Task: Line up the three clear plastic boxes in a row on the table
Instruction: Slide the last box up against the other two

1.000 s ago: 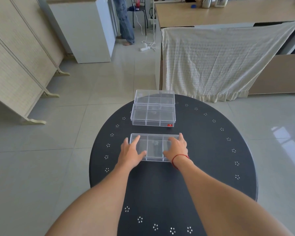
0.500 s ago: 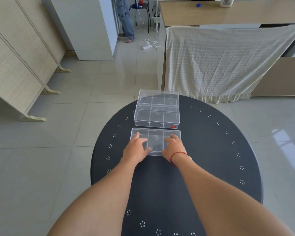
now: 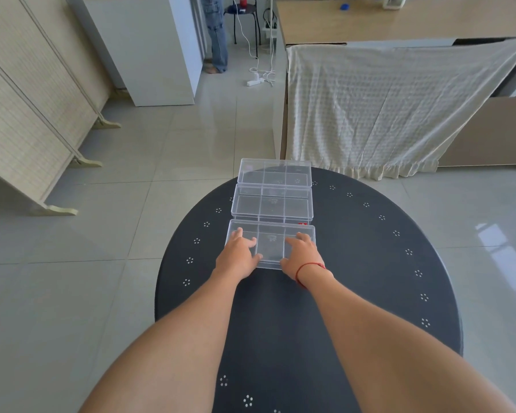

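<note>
Three clear plastic boxes with inner dividers lie one behind another on the round black table (image 3: 370, 263). The far box (image 3: 274, 172) sits at the table's back edge, the middle box (image 3: 272, 204) touches it, and the near box (image 3: 271, 244) now meets the middle one. My left hand (image 3: 239, 254) lies on the near box's left part, thumb at its front edge. My right hand (image 3: 302, 254), with a red string on the wrist, lies on its right part. Both hands grip this box.
A cloth-draped bench (image 3: 385, 108) stands just beyond the table. A folding screen (image 3: 27, 114) stands at the left, a white cabinet (image 3: 149, 52) behind it. A person's legs (image 3: 218, 34) and a power strip with cables (image 3: 255, 81) are at the back.
Both hands have pushed the near box away from me across the table. The gap to the middle box has closed and the two boxes now touch.
</note>
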The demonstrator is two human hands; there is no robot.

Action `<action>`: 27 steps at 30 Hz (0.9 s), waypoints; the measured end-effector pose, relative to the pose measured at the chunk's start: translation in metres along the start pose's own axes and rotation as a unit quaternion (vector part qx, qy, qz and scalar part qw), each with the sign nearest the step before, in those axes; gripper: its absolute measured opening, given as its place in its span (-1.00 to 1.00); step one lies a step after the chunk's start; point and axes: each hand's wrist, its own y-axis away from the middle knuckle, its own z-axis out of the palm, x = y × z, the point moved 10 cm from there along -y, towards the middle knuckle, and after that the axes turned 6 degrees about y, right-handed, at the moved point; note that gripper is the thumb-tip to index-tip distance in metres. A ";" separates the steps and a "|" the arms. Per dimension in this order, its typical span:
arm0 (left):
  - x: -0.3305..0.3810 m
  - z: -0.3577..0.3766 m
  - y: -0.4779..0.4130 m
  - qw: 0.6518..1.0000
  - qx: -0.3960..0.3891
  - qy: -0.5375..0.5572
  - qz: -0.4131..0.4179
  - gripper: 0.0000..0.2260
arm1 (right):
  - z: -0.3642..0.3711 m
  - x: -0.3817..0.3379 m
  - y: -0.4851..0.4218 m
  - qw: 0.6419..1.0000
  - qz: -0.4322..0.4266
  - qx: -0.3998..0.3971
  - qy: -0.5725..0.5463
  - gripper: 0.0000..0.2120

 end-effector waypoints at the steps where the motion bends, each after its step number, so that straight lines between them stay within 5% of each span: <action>1: 0.000 0.000 0.000 1.000 0.000 0.000 0.001 -0.54 | 0.000 0.000 -0.001 1.000 0.000 -0.002 -0.002 -0.42; 27: 0.006 -0.008 -0.014 1.000 0.012 0.022 -0.009 -0.54 | -0.007 -0.003 -0.020 1.000 -0.006 0.005 0.007 -0.47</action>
